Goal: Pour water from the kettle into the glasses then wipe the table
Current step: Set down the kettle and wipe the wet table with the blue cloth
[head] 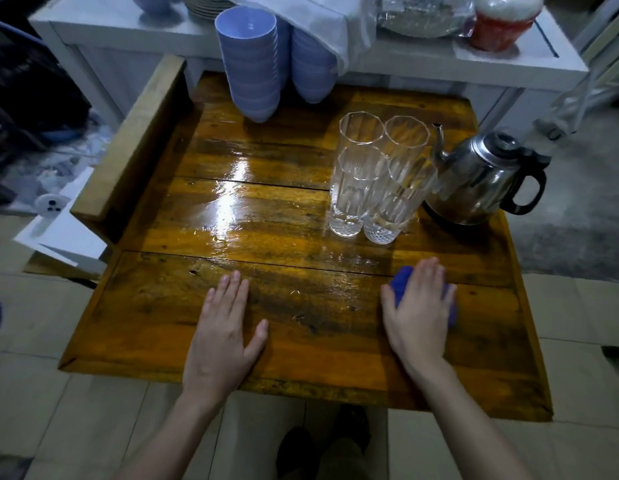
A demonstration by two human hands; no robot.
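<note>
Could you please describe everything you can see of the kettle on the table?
The shiny metal kettle stands upright near the right edge of the wet wooden table. It has a thin curved spout pointing up and left, a black loop handle on the right and a knobbed lid, closed. The nearer clear ribbed glass overlaps it; contact is unclear.

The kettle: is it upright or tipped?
Upright. The kettle stands on its base on the table, spout up, no hand touching it.

A single head-worn wide-angle view looks forward and steeply down, close over the wooden worktop [301, 327], with the floor [93, 393] beneath its near edge.
</note>
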